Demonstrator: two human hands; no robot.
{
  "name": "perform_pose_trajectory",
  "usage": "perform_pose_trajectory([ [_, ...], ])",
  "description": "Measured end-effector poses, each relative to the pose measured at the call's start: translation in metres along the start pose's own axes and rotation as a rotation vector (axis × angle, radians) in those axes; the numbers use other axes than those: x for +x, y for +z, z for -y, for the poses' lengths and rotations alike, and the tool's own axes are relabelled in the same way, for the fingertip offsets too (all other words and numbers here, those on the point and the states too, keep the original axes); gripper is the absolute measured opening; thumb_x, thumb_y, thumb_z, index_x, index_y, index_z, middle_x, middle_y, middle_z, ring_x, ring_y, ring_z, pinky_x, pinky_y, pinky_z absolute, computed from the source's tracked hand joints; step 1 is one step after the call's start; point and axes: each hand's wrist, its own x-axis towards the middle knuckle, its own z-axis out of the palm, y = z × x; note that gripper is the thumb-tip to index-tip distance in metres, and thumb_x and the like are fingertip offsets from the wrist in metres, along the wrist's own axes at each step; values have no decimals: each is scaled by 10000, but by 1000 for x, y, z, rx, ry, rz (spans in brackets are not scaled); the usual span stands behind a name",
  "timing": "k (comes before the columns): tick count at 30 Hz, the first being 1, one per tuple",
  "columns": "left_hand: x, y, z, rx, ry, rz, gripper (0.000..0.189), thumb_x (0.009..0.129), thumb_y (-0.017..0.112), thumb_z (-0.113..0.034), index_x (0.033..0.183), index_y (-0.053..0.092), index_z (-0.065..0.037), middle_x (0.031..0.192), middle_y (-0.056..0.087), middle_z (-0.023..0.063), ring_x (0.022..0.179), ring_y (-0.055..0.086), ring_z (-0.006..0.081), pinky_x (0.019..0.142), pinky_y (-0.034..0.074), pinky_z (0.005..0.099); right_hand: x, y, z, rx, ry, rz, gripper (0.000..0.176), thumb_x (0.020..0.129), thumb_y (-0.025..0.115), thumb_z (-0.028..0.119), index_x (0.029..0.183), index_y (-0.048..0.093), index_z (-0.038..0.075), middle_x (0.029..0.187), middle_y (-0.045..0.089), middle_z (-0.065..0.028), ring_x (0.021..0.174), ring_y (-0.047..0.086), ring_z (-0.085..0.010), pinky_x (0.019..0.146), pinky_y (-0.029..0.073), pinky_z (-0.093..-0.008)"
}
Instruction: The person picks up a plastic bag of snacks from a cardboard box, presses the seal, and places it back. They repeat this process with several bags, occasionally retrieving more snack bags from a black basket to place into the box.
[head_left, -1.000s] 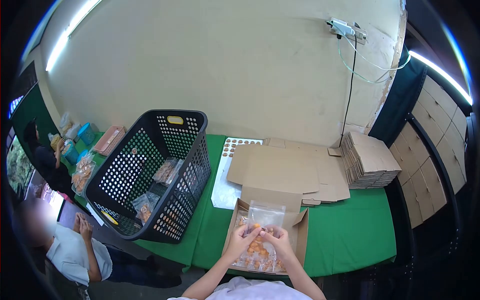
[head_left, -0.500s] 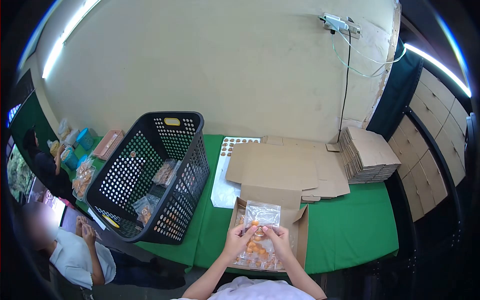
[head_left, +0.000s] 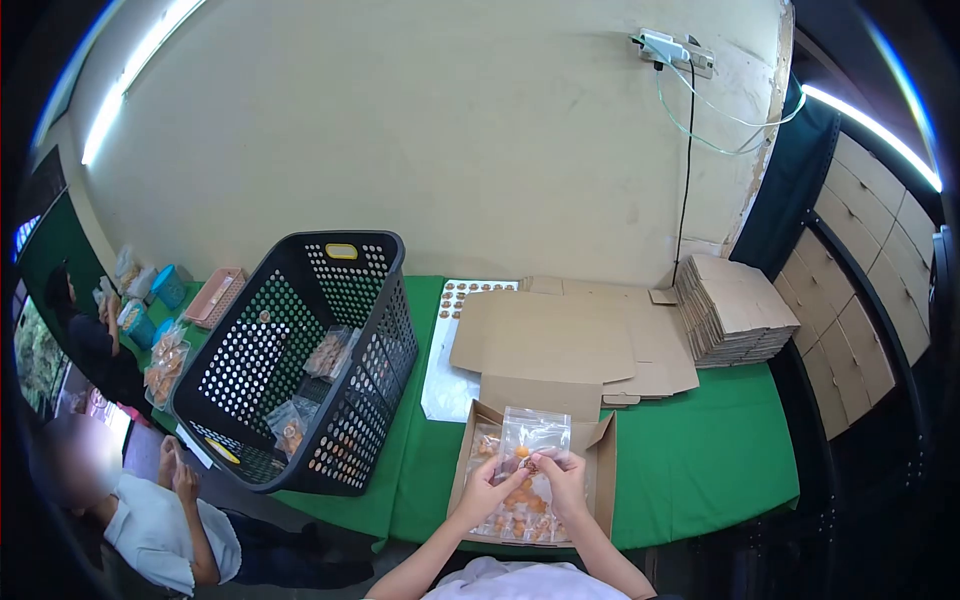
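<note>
A clear zip bag [head_left: 537, 428] with orange snack pieces stands between my hands, its top edge pointing away from me. My left hand [head_left: 487, 494] pinches the bag's left side. From the right, my right hand [head_left: 563, 484] closes on it, thumb and fingers over a small round brown label that is mostly covered. Beneath both hands lies an open cardboard box [head_left: 604, 480] with its lid folded back. More clear bags of orange snacks [head_left: 486, 440] rest inside it, partly hidden by the held bag.
Flattened cardboard [head_left: 545, 335] and a sheet of round stickers [head_left: 452, 345] lie behind the box. To the right is a cardboard stack [head_left: 740, 300]. A black basket [head_left: 385, 400] holding several bags stands left. Two people [head_left: 165, 520] are at the far left.
The bag and both hands have shifted slightly right. My thumbs have come closer together, and the round label is now more covered by my fingers.
</note>
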Motion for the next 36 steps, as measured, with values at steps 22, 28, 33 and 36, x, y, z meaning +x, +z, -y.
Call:
perform_pose_trajectory([
  [22,4,-3,11,9,56,-156,196,823,583,-147,941,585,10,853,600,16,750,544,49,634,438,185,-7,-5,-9,-86,115,120,131,778,609,92,851,608,-17,799,616,-49,695,550,-91,644,434,-225],
  [28,4,3,12,-40,1,-82,193,822,587,-149,934,582,8,840,588,0,736,522,34,612,420,173,-5,-5,1,-50,33,70,108,770,610,81,822,612,-13,772,617,-52,650,530,-81,609,419,-214],
  [33,7,5,26,-39,41,-53,179,815,598,-158,890,583,3,782,574,-15,689,501,18,574,393,161,-1,-10,4,-49,58,70,87,770,607,76,800,621,-4,742,618,-49,632,528,-80,594,419,-212],
  [36,6,9,31,-37,35,-56,185,815,600,-170,879,583,3,773,577,-10,683,503,20,573,394,161,-1,-11,6,-40,45,26,89,773,606,80,802,621,-4,736,618,-43,622,531,-80,579,420,-209],
])
